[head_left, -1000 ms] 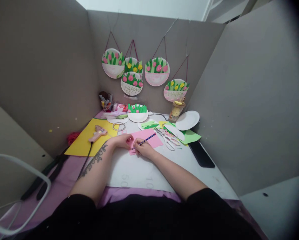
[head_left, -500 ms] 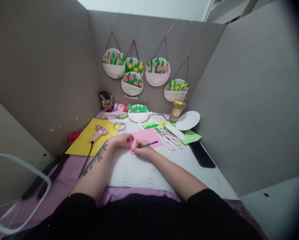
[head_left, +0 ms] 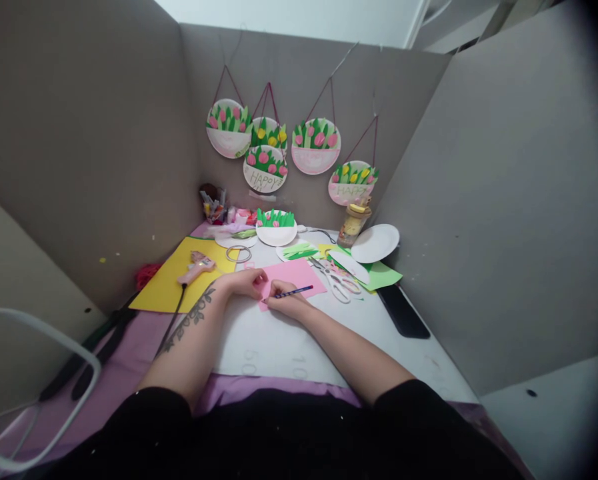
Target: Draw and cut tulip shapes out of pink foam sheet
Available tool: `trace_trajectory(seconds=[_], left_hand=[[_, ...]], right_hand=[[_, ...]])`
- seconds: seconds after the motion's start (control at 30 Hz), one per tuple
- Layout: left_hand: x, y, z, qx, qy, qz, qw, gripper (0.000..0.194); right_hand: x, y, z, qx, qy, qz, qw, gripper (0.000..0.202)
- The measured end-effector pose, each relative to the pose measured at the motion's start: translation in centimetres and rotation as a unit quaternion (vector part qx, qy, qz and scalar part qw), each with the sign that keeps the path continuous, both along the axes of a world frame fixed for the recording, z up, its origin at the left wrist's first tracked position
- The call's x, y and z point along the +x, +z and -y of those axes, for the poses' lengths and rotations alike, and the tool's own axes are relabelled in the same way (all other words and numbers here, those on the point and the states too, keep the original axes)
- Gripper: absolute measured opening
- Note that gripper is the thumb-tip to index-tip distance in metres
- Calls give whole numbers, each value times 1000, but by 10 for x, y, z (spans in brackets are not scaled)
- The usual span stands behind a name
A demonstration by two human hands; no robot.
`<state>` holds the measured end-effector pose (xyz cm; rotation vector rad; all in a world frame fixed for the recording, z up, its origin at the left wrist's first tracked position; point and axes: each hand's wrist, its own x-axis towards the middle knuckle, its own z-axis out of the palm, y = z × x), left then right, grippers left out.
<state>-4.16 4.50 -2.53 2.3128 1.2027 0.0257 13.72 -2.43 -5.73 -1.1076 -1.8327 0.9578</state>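
Observation:
My right hand (head_left: 287, 300) is closed round a dark blue pencil (head_left: 299, 291), its tip down at the lower left part of a sheet of pink paper (head_left: 303, 272). On the left edge of that sheet, my left hand (head_left: 249, 283) has its fingers curled, thumb and forefinger at the paper. What the pencil tip marks is hidden by the fingers. Right of the sheet lie white-handled scissors (head_left: 336, 283). A pink glue gun (head_left: 197, 267) rests on yellow paper (head_left: 161, 287) left of my left hand.
Behind the sheet stand a paper-plate flower basket (head_left: 277, 233), a roll of tape (head_left: 239, 253) and green paper strips (head_left: 299, 251). White plates (head_left: 376, 243), a cup (head_left: 353, 223) and a black phone (head_left: 403, 312) are at the right. Several finished plates (head_left: 316, 160) hang on the back partition.
The pencil and my right hand have shifted very slightly left and down on the pink paper. My left hand stays where it was.

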Motion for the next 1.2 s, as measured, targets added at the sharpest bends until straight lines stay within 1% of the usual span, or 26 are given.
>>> trace_trajectory(seconds=[0.17, 0.33, 0.5, 0.6, 0.73, 0.83, 0.97, 1.2], left_hand=[[0, -2, -2, -7, -7, -4, 1000, 58], [0, -3, -4, -6, -8, -16, 1000, 60], [-1, -2, -3, -2, -11, -19, 1000, 60], [-1, -1, -3, 0, -12, -21, 1000, 60], [0, 0, -2, -3, -13, -22, 1000, 59], [-1, -2, -3, 1, -13, -20, 1000, 61], [-3, -7, -7, 7, -17, -17, 1000, 62], [-4, -9, -9, 5, -19, -15, 1000, 62]], right_hand=[[2, -2, -1, -14, 28, 6, 1000, 11], [2, -4, -2, -23, 14, 4, 1000, 13], [4, -4, -3, -28, 37, 14, 999, 16], [4, -3, -2, -45, 34, 8, 998, 19], [5, -2, -2, -47, 36, 10, 998, 20], [6, -2, -3, -59, 47, 22, 997, 23], [6, -4, -4, -74, 49, 9, 996, 26], [8, -7, -7, -80, 62, 2, 995, 22]])
